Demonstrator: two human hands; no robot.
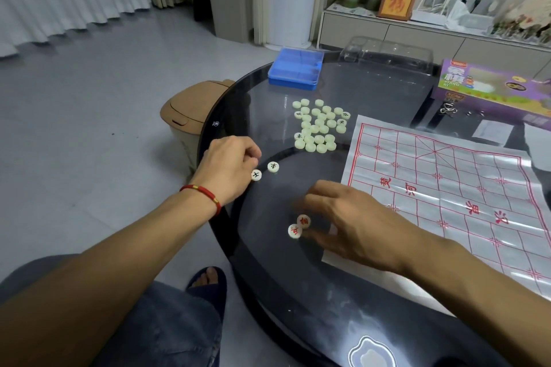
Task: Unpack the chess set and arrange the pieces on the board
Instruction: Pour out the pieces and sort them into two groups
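Observation:
Several pale green chess pieces (pixel 317 126) lie in a loose heap on the dark glass table (pixel 298 292), most of them blank side up. The red-lined paper board (pixel 465 188) is spread flat to the right, and no pieces are on it. My left hand (pixel 229 164) hovers at the table's left rim with its fingers curled. Its thumb is against a black-marked piece (pixel 256 175), and a second black-marked piece (pixel 273 167) lies just beside it. My right hand (pixel 354 226) is spread open and blurred over two red-marked pieces (pixel 299 226) beside the board's near left corner.
A blue plastic case (pixel 295 70) and a clear plastic tray (pixel 387 52) sit at the table's far side. The purple game box (pixel 492 86) is at the back right. A tan bin (pixel 185 110) stands on the floor left of the table.

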